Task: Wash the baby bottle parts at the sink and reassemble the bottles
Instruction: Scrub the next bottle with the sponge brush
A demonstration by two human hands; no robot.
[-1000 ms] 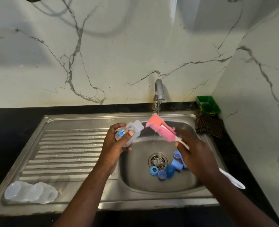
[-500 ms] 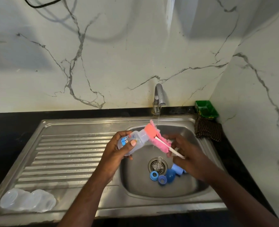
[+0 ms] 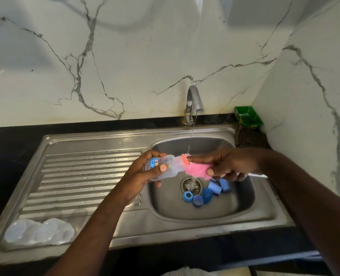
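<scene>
Baby bottle (image 3: 166,169) — clear, blue-labelled — is lying sideways above the sink basin (image 3: 234,206), the left hand (image 3: 143,174) curling fingers and thumb round its body. The right hand (image 3: 230,164) is pinching the pink sponge brush (image 3: 197,169) at the bottle's mouth, under a thin stream from the tap (image 3: 193,100). Risk: wet plastic is probably making the grip slippery, so a hard push could knock the bottle onto the blue collars and caps (image 3: 207,194) below, or bunch the sponge outside the neck. How far the sponge is entering is unclear; the right hand is hiding most of the handle (image 3: 259,175).
</scene>
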